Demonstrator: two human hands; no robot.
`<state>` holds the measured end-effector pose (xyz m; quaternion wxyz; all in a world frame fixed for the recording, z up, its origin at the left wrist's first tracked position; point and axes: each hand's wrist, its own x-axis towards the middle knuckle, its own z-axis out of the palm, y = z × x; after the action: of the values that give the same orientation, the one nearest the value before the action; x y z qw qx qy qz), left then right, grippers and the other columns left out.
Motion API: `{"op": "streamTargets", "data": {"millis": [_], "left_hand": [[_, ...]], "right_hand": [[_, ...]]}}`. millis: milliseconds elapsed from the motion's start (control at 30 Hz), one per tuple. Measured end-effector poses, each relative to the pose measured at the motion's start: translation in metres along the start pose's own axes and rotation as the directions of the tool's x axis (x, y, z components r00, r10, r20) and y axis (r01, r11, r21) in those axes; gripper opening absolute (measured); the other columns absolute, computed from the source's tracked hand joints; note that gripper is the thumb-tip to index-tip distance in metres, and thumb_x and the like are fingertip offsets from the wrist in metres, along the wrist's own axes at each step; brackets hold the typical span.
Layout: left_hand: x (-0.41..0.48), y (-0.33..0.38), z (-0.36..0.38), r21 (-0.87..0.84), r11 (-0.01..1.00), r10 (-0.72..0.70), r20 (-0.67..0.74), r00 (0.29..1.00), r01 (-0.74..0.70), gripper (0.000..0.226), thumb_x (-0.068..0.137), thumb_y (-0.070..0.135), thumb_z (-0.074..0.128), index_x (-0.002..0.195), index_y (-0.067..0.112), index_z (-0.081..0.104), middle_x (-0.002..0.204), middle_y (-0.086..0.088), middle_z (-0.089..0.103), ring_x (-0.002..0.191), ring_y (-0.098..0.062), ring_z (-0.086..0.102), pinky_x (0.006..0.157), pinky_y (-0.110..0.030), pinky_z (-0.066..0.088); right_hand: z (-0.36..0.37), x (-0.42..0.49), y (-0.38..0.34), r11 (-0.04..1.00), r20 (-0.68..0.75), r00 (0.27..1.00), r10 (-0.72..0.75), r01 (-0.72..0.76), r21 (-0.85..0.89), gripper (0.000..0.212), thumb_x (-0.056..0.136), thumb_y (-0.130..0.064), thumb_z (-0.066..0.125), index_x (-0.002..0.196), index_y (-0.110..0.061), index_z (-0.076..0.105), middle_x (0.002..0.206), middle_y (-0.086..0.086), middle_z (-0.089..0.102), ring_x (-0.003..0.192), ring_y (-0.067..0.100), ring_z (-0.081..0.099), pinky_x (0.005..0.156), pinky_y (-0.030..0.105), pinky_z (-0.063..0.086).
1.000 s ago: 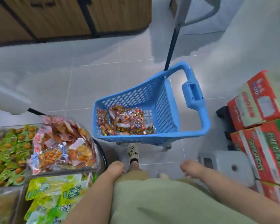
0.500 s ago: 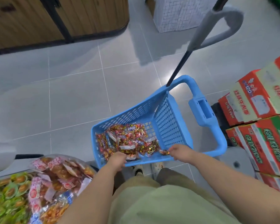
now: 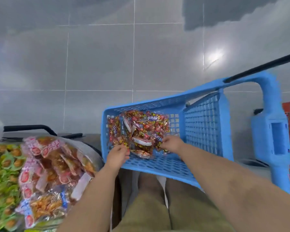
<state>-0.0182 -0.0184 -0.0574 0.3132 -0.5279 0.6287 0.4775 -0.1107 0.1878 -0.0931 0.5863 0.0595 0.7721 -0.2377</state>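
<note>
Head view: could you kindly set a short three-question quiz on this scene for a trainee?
1. True or false: the blue basket holds only green packets.
2. Where are the left hand and right hand working? A) on the basket's handle; B) at the red snack packets inside the basket; C) flat on the floor.
3. Fill in: the pile of pink packets outside the basket lies nearest the ___ hand.
Key: 1 false; 2 B; 3 left.

Motion blur, warped edges — ceiling-light glare
</note>
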Motion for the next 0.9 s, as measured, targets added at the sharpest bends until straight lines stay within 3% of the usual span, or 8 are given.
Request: {"op": "streamTargets", "data": {"millis": [67, 133, 267, 433, 533, 667, 800, 900], "left_hand": [[0.013, 0.0, 0.003, -0.004, 1.0, -0.006, 0.014, 1.0, 0.006, 0.016, 0.101, 0.022, 0.044, 0.108, 0.013, 0.055, 0.09, -0.004, 0.063, 0.08, -0.015, 0.061, 0.065, -0.024, 0.048], [0.024, -0.001, 0.006, -0.031, 0.999, -0.028, 0.018, 0.999, 0.029, 0.014, 0.101, 0.021, 0.045, 0.106, 0.015, 0.055, 0.093, -0.005, 0.064, 0.084, -0.016, 0.062, 0.065, -0.024, 0.049], [0.04, -0.009, 0.009, -0.145, 0.985, -0.091, 0.023, 0.996, 0.094, 0.014, 0.1, 0.019, 0.046, 0.107, 0.015, 0.057, 0.097, -0.008, 0.066, 0.088, -0.019, 0.064, 0.071, -0.026, 0.05], [0.049, -0.01, 0.016, -0.308, 0.943, -0.125, 0.019, 0.992, 0.125, 0.009, 0.098, 0.019, 0.05, 0.095, 0.018, 0.059, 0.099, -0.008, 0.066, 0.094, -0.021, 0.064, 0.082, -0.031, 0.05], [0.048, -0.004, 0.02, -0.287, 0.956, -0.053, 0.03, 0.998, 0.059, 0.009, 0.095, 0.024, 0.058, 0.103, 0.02, 0.061, 0.105, -0.003, 0.064, 0.099, -0.016, 0.062, 0.084, -0.031, 0.049], [0.048, 0.009, 0.024, -0.267, 0.96, 0.124, 0.164, 0.979, -0.077, 0.043, 0.08, 0.039, 0.073, 0.118, 0.03, 0.053, 0.119, 0.008, 0.059, 0.108, -0.008, 0.056, 0.089, -0.03, 0.043], [0.052, 0.024, 0.029, -0.25, 0.968, 0.106, 0.412, 0.905, 0.001, 0.095, 0.055, 0.045, 0.089, 0.137, 0.019, 0.049, 0.135, 0.0, 0.056, 0.125, -0.018, 0.053, 0.109, -0.044, 0.038], [0.061, 0.022, 0.03, -0.206, 0.979, 0.077, 0.408, 0.91, 0.009, 0.071, 0.069, 0.031, 0.085, 0.132, 0.02, 0.054, 0.116, 0.002, 0.07, 0.106, -0.019, 0.066, 0.1, -0.044, 0.048]], "right_hand": [[0.01, 0.024, -0.003, 0.999, -0.017, 1.0, -0.01, 0.01, -0.04, 0.046, 0.085, -0.03, 0.067, 0.126, -0.015, 0.053, 0.123, 0.007, 0.057, 0.105, 0.023, 0.059, 0.078, 0.025, 0.046], [0.022, 0.044, -0.003, 0.998, -0.014, 0.999, -0.039, 0.039, -0.054, 0.058, 0.082, -0.032, 0.07, 0.133, -0.015, 0.048, 0.132, 0.007, 0.053, 0.108, 0.025, 0.057, 0.079, 0.027, 0.046], [0.046, 0.074, 0.008, 0.993, -0.038, 0.994, -0.107, 0.105, -0.053, 0.049, 0.082, -0.03, 0.07, 0.127, -0.018, 0.054, 0.131, 0.005, 0.056, 0.115, 0.022, 0.054, 0.091, 0.025, 0.041], [0.056, 0.08, 0.018, 0.978, -0.086, 0.983, -0.162, 0.172, 0.122, 0.025, 0.09, -0.03, 0.062, 0.107, -0.012, 0.064, 0.106, 0.007, 0.064, 0.098, 0.022, 0.057, 0.075, 0.024, 0.04], [0.04, 0.063, 0.016, 0.909, -0.167, 0.972, -0.164, 0.215, 0.358, 0.02, 0.092, -0.033, 0.056, 0.09, -0.014, 0.063, 0.082, -0.001, 0.058, 0.075, 0.013, 0.053, 0.062, 0.023, 0.04], [0.007, 0.038, 0.011, 0.79, -0.194, 0.958, -0.212, 0.284, 0.544, 0.028, 0.093, -0.031, 0.055, 0.066, -0.028, 0.057, 0.067, -0.016, 0.05, 0.064, 0.002, 0.046, 0.061, 0.018, 0.035], [-0.005, 0.032, 0.003, 0.715, -0.027, 0.962, -0.272, 0.221, 0.663, 0.018, 0.093, -0.028, 0.057, 0.08, -0.029, 0.069, 0.091, -0.002, 0.061, 0.082, 0.01, 0.057, 0.085, 0.029, 0.047], [-0.007, 0.042, 0.004, 0.637, -0.053, 0.967, -0.251, 0.206, 0.743, 0.024, 0.094, -0.04, 0.051, 0.099, -0.028, 0.07, 0.095, -0.008, 0.07, 0.092, 0.012, 0.065, 0.081, 0.023, 0.053]]}}
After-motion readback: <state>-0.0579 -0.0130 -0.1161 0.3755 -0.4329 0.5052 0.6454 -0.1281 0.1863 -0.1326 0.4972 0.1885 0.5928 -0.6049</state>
